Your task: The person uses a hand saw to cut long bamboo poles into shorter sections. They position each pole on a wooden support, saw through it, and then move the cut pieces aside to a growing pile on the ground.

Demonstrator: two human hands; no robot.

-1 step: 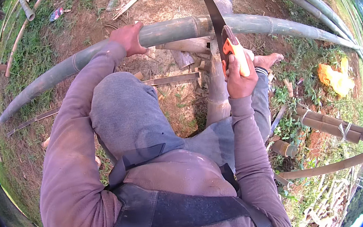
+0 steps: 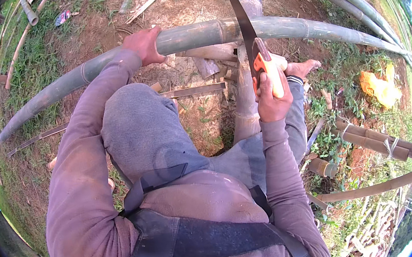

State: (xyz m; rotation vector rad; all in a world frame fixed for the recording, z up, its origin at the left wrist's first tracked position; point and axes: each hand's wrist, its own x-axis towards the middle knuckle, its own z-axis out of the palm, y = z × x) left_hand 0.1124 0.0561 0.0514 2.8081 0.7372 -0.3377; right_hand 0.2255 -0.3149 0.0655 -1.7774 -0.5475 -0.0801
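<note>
A long green bamboo pole (image 2: 189,37) lies crosswise before me, resting on another bamboo log (image 2: 246,108) that runs away from me. My left hand (image 2: 144,46) is closed around the pole, left of its middle. In my right hand (image 2: 274,102) is the orange-and-brown handle of a handsaw (image 2: 243,18). Its dark blade stands across the pole, pointing away from me, right of a ring-shaped node. How deep the teeth sit in the bamboo I cannot tell.
Bamboo offcuts and a flat strip (image 2: 196,90) lie on the ground by my knee. A bare foot (image 2: 304,67) is beyond the right hand. Farther right are an orange plastic bag (image 2: 381,87), tied bamboo poles (image 2: 372,144) and two more poles (image 2: 363,9).
My right hand and the saw have drawn slightly back toward me. The left hand stays on the bamboo pole, which has hardly shifted.
</note>
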